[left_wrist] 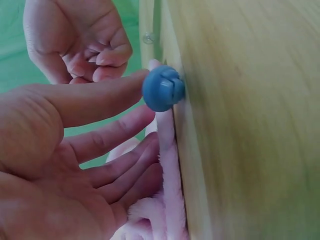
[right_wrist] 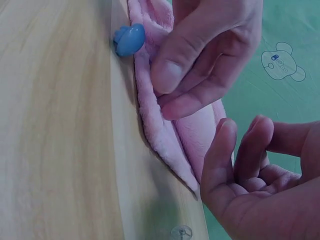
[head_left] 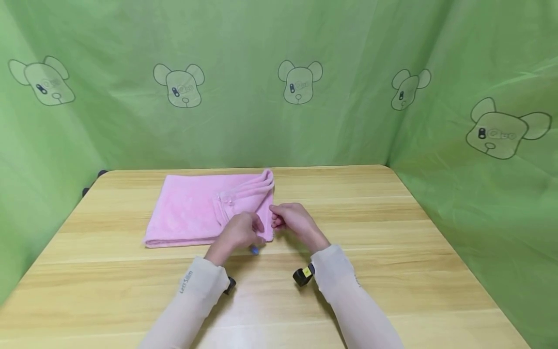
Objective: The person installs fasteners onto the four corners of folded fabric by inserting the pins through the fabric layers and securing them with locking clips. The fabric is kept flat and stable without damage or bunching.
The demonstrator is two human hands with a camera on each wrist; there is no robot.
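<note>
"Where was the cloth [head_left: 187,208] put?"

"It was laid on the table [head_left: 418,276], folded, left of the middle. Its right end was bunched up in soft folds."

"Why was the left hand [head_left: 241,230] set there?"

"It was placed over the near side, perhaps so the folds could be reached. Its fingers were spread loosely by the cloth, and no grip was shown."

"And the right hand [head_left: 294,220]?"

"It was held at the right edge, maybe so that side could be reached too. Its fingers were loosely bent, with nothing seen in them. Whether the edge was touched could not be told."

"Why was the blue knob [left_wrist: 162,90] put by the near edge?"

"That could not be told. It was not gripped."
</note>
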